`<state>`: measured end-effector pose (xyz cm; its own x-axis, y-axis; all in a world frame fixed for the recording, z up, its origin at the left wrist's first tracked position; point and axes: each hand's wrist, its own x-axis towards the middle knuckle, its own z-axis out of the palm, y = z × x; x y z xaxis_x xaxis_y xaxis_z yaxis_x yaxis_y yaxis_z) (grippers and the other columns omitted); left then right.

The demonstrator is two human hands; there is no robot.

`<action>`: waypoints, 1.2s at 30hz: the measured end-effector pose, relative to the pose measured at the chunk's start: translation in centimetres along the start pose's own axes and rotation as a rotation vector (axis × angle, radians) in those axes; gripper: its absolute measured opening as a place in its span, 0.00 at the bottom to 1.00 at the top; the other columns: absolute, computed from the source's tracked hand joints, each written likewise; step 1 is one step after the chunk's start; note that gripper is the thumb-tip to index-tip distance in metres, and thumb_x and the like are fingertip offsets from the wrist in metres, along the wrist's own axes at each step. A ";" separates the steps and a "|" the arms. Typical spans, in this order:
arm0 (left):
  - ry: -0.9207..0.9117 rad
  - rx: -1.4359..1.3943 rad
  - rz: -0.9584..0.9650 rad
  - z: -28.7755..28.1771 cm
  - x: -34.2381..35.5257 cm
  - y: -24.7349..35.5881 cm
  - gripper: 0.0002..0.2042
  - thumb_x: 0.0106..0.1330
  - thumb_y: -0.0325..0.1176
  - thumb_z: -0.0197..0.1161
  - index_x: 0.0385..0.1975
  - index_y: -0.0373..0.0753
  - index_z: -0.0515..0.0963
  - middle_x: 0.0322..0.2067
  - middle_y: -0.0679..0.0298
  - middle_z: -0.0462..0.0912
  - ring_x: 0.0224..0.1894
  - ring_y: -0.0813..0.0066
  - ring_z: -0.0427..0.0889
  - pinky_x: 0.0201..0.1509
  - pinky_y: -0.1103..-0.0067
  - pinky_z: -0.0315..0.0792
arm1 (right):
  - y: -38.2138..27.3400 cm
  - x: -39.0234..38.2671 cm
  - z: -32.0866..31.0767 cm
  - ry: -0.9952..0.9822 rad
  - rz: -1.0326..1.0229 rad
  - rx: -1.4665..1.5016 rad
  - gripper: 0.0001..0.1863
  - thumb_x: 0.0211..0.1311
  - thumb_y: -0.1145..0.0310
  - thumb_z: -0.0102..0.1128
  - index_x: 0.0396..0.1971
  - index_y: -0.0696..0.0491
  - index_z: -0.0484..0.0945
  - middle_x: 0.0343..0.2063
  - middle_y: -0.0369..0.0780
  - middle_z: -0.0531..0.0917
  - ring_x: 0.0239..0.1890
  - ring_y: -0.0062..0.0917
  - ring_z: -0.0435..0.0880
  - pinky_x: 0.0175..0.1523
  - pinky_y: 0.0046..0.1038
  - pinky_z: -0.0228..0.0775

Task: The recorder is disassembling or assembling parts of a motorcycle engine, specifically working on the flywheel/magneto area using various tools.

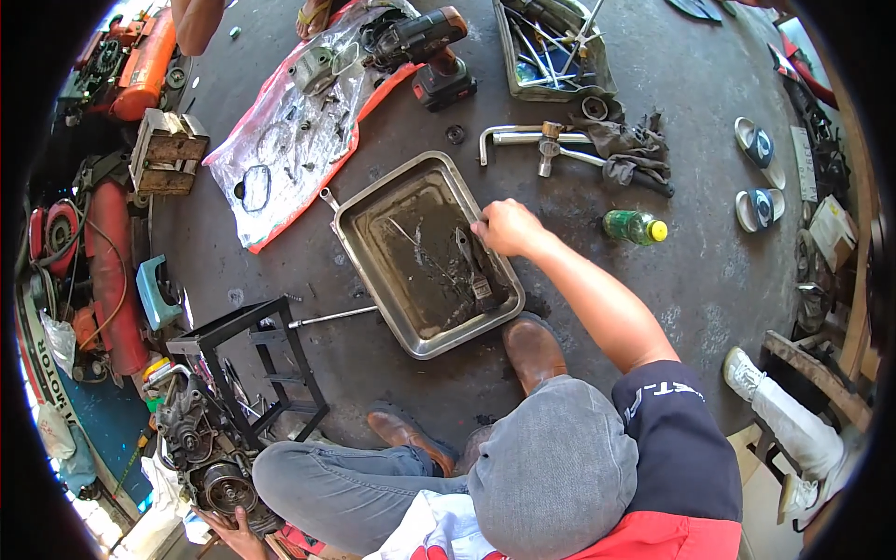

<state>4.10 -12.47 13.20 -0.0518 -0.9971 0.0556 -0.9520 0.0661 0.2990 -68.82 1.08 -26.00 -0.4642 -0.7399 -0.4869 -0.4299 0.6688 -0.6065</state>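
A rectangular metal tray (347, 245) with dark, wet liquid in it sits on the floor ahead of me. My right hand (509, 227) is closed on its right rim. Inside the tray lies a brush (480, 285), along with thin strands or small pieces I cannot make out. At the lower left, the fingers of my left hand (235, 535) are spread against the lower edge of a greasy engine (201, 439). My knee hides the left forearm. Beside the engine stands a black metal frame (303, 373), and a long metal rod (334, 317) reaches from near it to the tray.
Beyond the tray, a plastic sheet (280, 149) holds engine parts and a cordless impact driver (425, 51). A tool bin (558, 84), a hammer (549, 149), rags (635, 154) and a green bottle (635, 227) lie rightward. Slippers (761, 210) and another person's shoes (744, 371) are farther right.
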 end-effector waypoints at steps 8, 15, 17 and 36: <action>0.033 0.285 0.056 0.0 0.1 2.9 0.62 0.59 0.57 0.83 0.81 0.24 0.50 0.77 0.32 0.59 0.78 0.42 0.63 0.81 0.58 0.59 | 1.4 7.0 -6.8 0.614 0.007 -0.152 0.14 0.70 0.57 0.67 0.39 0.54 0.88 0.43 0.52 0.90 0.48 0.50 0.90 0.53 0.51 0.83; -0.003 0.224 0.014 -0.1 0.3 3.2 0.65 0.60 0.53 0.84 0.83 0.25 0.41 0.78 0.30 0.57 0.76 0.40 0.66 0.79 0.56 0.64 | -1.2 9.9 -3.5 0.313 0.223 -0.161 0.12 0.66 0.63 0.70 0.43 0.53 0.92 0.49 0.49 0.92 0.54 0.41 0.92 0.58 0.41 0.86; 0.004 0.331 0.032 -0.4 0.3 2.1 0.65 0.59 0.50 0.85 0.83 0.26 0.40 0.77 0.30 0.58 0.74 0.42 0.69 0.77 0.57 0.67 | -1.2 10.3 -2.7 0.332 0.274 -0.081 0.12 0.66 0.66 0.67 0.44 0.53 0.92 0.49 0.49 0.92 0.53 0.41 0.92 0.58 0.40 0.86; 0.044 0.286 0.083 0.8 -0.5 0.4 0.52 0.72 0.40 0.73 0.87 0.42 0.42 0.85 0.46 0.44 0.86 0.48 0.47 0.87 0.58 0.45 | 1.2 6.1 -6.7 0.499 -0.045 -0.206 0.13 0.62 0.72 0.62 0.45 0.53 0.88 0.53 0.45 0.88 0.63 0.41 0.81 0.66 0.44 0.76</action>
<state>3.56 -11.99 12.55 -0.1258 -0.9857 0.1117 -0.9917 0.1279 0.0113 -77.31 -2.13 -25.49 -0.7314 -0.6777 -0.0751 -0.5777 0.6744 -0.4599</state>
